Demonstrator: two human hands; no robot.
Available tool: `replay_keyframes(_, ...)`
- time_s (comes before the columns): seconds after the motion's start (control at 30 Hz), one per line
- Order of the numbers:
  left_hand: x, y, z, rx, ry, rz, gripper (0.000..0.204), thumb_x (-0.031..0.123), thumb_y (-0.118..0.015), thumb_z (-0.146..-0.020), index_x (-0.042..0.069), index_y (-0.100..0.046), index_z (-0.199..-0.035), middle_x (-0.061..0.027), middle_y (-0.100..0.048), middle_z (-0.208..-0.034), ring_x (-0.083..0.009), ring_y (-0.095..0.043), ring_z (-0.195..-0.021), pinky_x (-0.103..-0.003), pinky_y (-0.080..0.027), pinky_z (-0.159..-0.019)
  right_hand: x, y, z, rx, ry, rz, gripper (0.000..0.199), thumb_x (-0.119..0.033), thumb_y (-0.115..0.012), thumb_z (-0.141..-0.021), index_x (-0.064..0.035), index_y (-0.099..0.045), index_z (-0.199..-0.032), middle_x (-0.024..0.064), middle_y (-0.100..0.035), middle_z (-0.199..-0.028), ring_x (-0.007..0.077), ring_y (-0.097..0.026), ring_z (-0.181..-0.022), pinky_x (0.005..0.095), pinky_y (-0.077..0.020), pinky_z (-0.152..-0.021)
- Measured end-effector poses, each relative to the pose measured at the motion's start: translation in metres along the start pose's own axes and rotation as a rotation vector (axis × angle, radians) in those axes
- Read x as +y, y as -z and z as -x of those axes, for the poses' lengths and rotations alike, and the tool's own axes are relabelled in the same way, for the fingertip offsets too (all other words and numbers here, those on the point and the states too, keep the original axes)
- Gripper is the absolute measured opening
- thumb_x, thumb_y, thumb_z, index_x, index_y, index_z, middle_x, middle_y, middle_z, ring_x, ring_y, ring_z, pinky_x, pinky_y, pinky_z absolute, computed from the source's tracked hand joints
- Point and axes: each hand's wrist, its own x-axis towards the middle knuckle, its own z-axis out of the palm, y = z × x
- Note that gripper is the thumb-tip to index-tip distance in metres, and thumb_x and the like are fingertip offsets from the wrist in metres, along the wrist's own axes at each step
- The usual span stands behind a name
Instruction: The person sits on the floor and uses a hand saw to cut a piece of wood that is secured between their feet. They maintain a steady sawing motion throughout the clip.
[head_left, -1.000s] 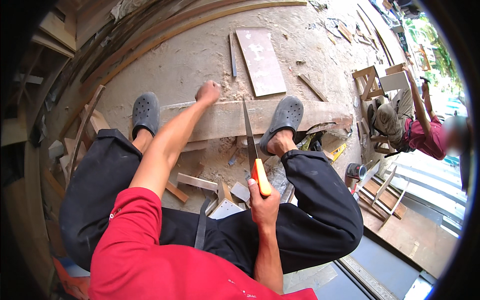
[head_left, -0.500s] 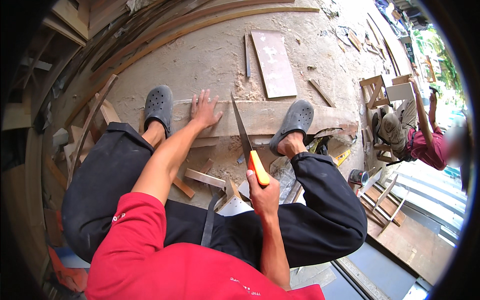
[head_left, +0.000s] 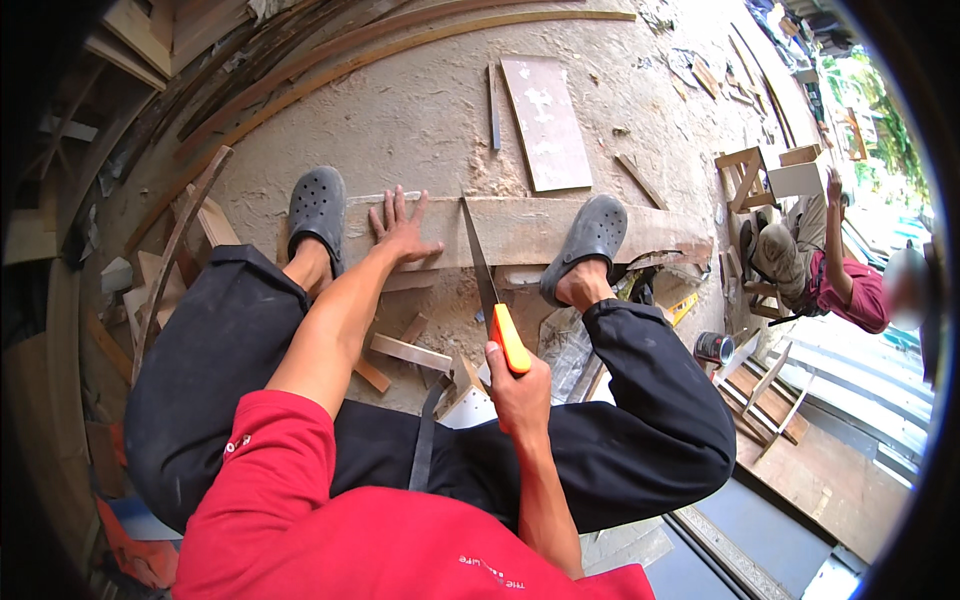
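A long pale wooden plank (head_left: 510, 225) lies crosswise in front of me, with my two grey clogs (head_left: 592, 240) resting on or against it. My left hand (head_left: 403, 232) presses flat on the plank, fingers spread toward its far edge. In my right hand (head_left: 522, 395) is a handsaw (head_left: 479, 255), gripped by its orange and yellow handle. The blade reaches away from me across the plank, its tip near the far edge, just right of my left hand. Whether the teeth sit in a cut I cannot tell.
Wood offcuts (head_left: 410, 353) lie between my legs. Beyond the plank are a flat board (head_left: 545, 120), a thin strip (head_left: 494, 108) and sawdust. A paint can (head_left: 713, 348) stands at the right, below a seated person (head_left: 845, 280) working beside a wooden stool-like frame (head_left: 745, 180).
My right hand and the saw have shifted slightly left and nearer to me. My left hand stays on the plank, its fingers spread a little wider. The other person's arms have moved.
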Motion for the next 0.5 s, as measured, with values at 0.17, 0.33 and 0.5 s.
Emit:
replay_keyframes(0.17, -0.003, -0.011, -0.008, 0.019, -0.032, -0.002, 0.129, 0.073, -0.071, -0.067, 0.03, 0.011, -0.157, -0.0236, 0.026, -0.158, -0.0418, 0.028, -0.145, -0.07, 0.01, -0.108, 0.003, -0.013, -0.024, 0.048, 0.126, 0.124, 0.035, -0.026, -0.066, -0.09, 0.0055, -0.062, -0.077, 0.0198, -0.057, -0.06, 0.0252, -0.056, -0.053, 0.0403, -0.0439, -0.056)
replay_keyframes(0.33, -0.002, -0.005, -0.011, 0.007, 0.014, -0.022, 0.129, 0.074, -0.07, -0.067, 0.032, 0.012, -0.156, -0.0237, 0.028, -0.158, -0.0415, 0.029, -0.145, -0.069, 0.011, -0.108, -0.003, -0.027, -0.043, 0.0, 0.091, 0.084, 0.031, -0.024, -0.065, -0.089, 0.0043, -0.061, -0.076, 0.0228, -0.059, -0.064, 0.0363, -0.06, -0.059, 0.0434, -0.0456, -0.059)
replay_keyframes(0.5, 0.001, 0.0, -0.004, 0.008, 0.022, -0.006, 0.128, 0.071, -0.071, -0.067, 0.033, 0.012, -0.156, -0.0225, 0.028, -0.158, -0.0394, 0.031, -0.144, -0.068, 0.014, -0.108, -0.017, -0.029, -0.037, 0.028, 0.086, 0.113, 0.03, -0.023, -0.064, -0.089, 0.0039, -0.061, -0.079, 0.0231, -0.06, -0.067, 0.0393, -0.063, -0.065, 0.0436, -0.0469, -0.062)
